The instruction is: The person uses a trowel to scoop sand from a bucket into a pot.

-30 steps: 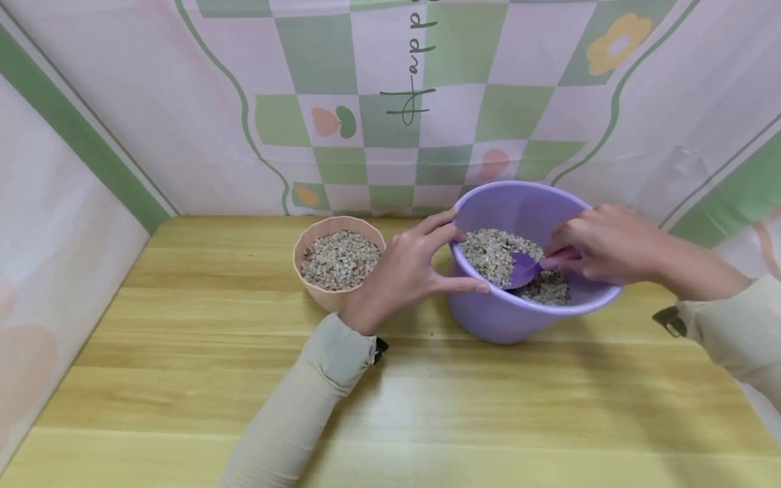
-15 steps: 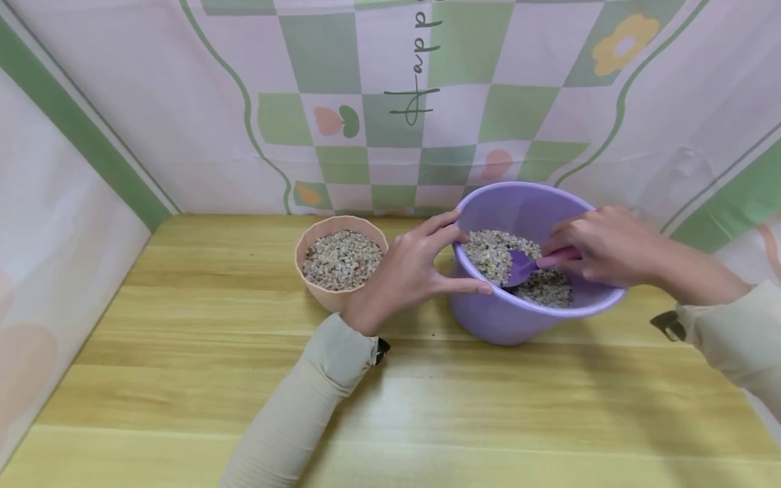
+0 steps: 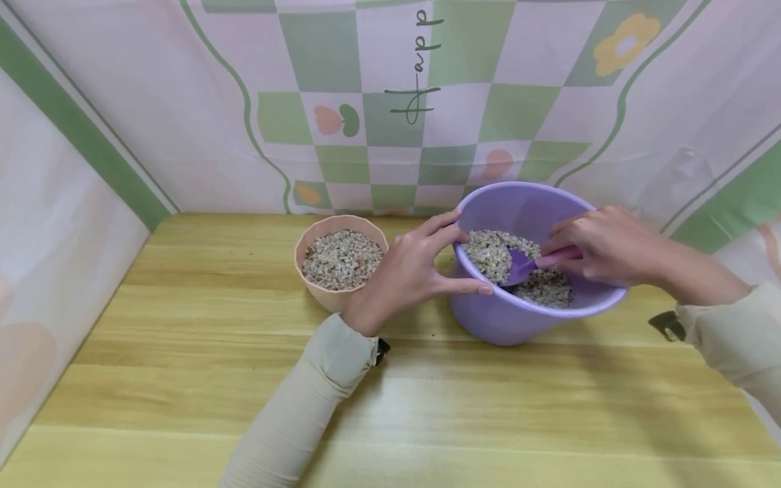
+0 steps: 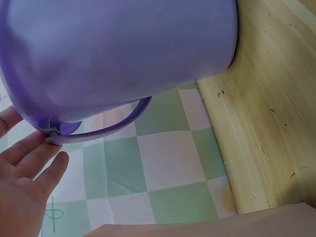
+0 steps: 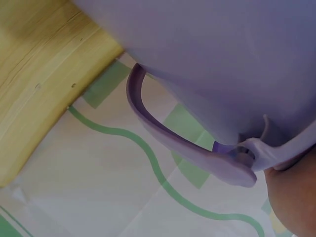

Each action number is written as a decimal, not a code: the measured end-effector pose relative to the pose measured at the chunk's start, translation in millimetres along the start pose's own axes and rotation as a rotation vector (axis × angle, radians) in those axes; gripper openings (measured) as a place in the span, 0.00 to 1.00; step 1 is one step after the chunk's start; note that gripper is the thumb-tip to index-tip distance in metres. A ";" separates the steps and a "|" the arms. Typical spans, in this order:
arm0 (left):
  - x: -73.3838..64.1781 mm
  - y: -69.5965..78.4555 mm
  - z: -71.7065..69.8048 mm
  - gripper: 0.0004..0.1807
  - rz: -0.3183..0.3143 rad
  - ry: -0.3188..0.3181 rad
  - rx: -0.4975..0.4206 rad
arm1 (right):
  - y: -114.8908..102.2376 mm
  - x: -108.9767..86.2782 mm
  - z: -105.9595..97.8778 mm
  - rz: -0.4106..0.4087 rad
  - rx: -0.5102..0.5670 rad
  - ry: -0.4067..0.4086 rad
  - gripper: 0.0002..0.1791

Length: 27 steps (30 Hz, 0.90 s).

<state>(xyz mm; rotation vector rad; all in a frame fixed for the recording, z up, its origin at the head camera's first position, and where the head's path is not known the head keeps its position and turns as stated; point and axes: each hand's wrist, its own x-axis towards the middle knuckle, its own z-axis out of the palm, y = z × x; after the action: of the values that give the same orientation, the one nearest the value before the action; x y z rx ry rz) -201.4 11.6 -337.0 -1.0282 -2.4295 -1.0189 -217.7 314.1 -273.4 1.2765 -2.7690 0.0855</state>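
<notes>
A purple bucket (image 3: 500, 325) stands on the table at right of centre in the head view, partly filled with pale, speckled gravel (image 3: 488, 251). My left hand (image 3: 405, 271) holds its left rim, thumb along the near side and fingers spread toward the far side. In the left wrist view those fingers meet the rim beside the bucket's handle (image 4: 113, 129). Inside the bucket, my right hand (image 3: 601, 244) grips the pink handle of a small purple shovel (image 3: 521, 266), its blade in the gravel. The right wrist view shows mostly the bucket's outer wall (image 5: 217, 64), with the shovel hidden.
Left of the bucket, partly behind my left forearm, is a peach bowl (image 3: 332, 298) filled with similar gravel. A checked, printed cloth (image 3: 390, 166) hangs along the back edge of the wooden table (image 3: 183, 352), and pale cloth covers both sides.
The shovel's blade has shifted very slightly left within the gravel. Both hands keep their places on the bucket rim and the shovel handle.
</notes>
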 end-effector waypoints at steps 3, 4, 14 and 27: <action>0.3 0.1 0.6 0.35 0.018 0.015 -0.002 | -0.2 -0.4 -0.1 0.012 0.006 -0.004 0.13; 0.3 0.3 0.7 0.35 0.020 0.017 -0.001 | 0.1 -0.5 0.2 0.009 0.007 -0.001 0.14; -0.8 -0.6 1.5 0.35 0.016 0.018 0.006 | 1.1 -0.1 2.9 0.019 0.045 0.012 0.15; -1.1 -0.7 2.2 0.36 0.019 0.014 0.006 | 1.9 0.8 7.3 -0.011 0.069 0.058 0.15</action>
<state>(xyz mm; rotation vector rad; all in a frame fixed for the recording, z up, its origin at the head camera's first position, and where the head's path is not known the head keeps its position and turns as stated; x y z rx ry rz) -201.1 12.3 -339.5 -1.0363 -2.4060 -1.0088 -220.1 314.1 -280.5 1.2836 -2.7325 0.2154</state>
